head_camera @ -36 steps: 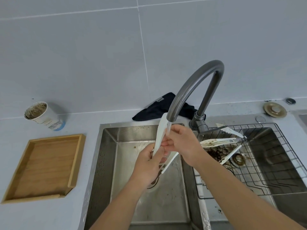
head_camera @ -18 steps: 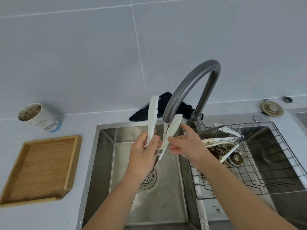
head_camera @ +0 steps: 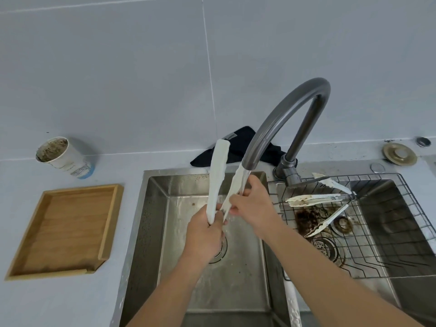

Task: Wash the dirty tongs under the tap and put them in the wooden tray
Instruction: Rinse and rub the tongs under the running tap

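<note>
Your left hand [head_camera: 204, 232] grips the white tongs [head_camera: 218, 178] at their hinge end, low over the left basin of the sink [head_camera: 155, 232], arms splayed upward. Your right hand [head_camera: 250, 204] pinches the right arm of the tongs just under the tap [head_camera: 283, 119] spout, water running down it. Over the right basin, a wire rack [head_camera: 377, 244] carries more dirty tongs [head_camera: 318, 199] above brown grime. At the worktop's left edge sits the wooden tray [head_camera: 66, 230]. Farther back, a soiled paper cup [head_camera: 63, 154] lies tipped by the wall, and a dark cloth [head_camera: 238, 147] sits behind the tap.
</note>
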Motion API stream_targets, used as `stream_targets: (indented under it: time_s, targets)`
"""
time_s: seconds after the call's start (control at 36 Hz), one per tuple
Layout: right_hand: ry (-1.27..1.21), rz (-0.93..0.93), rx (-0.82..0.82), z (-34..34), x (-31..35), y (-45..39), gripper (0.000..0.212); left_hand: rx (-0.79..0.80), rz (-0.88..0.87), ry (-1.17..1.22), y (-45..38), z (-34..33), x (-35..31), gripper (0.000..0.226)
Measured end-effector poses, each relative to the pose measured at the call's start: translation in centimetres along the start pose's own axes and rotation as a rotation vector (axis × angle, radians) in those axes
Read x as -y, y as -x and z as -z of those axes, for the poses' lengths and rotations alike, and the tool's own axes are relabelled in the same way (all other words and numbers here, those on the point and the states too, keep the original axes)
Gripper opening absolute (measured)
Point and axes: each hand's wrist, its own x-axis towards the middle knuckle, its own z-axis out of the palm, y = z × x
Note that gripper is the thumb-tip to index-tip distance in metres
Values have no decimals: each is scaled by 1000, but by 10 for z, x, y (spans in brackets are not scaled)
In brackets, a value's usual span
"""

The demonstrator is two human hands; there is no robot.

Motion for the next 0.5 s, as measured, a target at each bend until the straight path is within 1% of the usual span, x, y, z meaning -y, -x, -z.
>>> stream_targets:
  time_s: [0.14,0.25,0.28,0.39,0.44,0.5]
  targets:
    - [5,-2,-31,-5,-4,2,34,-68,-76,-52,1,5,3,29]
    - [58,16,-73,-2,4,-1,13,-79,-126,-96,3,7,2,26]
    - [70,20,-86,-1,7,-2,12,-74,-133,-101,4,7,1,24]
    - [46,10,-145,1,14,-7,22,-65,-140,-118,6,5,-2,16]
    - [5,-30,-130,2,17,-8,18,-55,-121,-119,5,4,-4,15]
    - [-4,-68,-76,5,18,-8,7,-56,-110,-109,5,4,-3,18]
